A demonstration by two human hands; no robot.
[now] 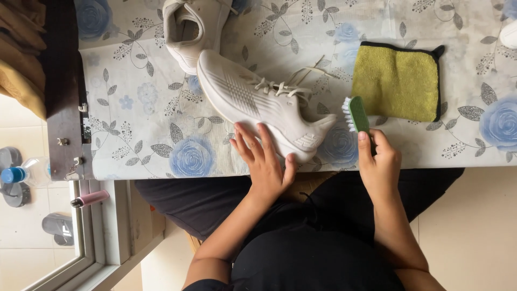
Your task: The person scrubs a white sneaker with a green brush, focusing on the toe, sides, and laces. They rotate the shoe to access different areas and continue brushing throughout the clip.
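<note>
Lap: dark trousers and a dark top fill the lower frame; the person sits close against the surface edge, which puts both forearms within short reach of the work.
Left hand [264, 161]: released, fingers spread flat, palm down on the surface edge, fingertips touching the side of the near shoe. It grips nothing; the flat contact appears to brace the shoe against sliding.
Right hand [379, 161]: clenched around the handle of a green brush [356, 114], thumb laid along the back. The grip sits low on the handle, which leaves the head free.
Brush position: white bristles face left, toward the heel of the near shoe, just beside it but apart from it.
Near shoe [264, 99]: white laced trainer, lying on its side, sole toward the person, toe pointing up-left, heel toward the brush.
Second shoe [191, 29]: matching white trainer, opening visible, touching the toe of the near shoe, at the far edge of the frame.
Cloth [397, 81]: yellow-green square with dark edging, lying flat just beyond the brush head, near the right hand.
Surface [140, 124]: covered with a pale sheet printed with blue roses and grey leaves.
Floor, left side: tiles, sandals, a clear bottle with a blue cap.
</note>
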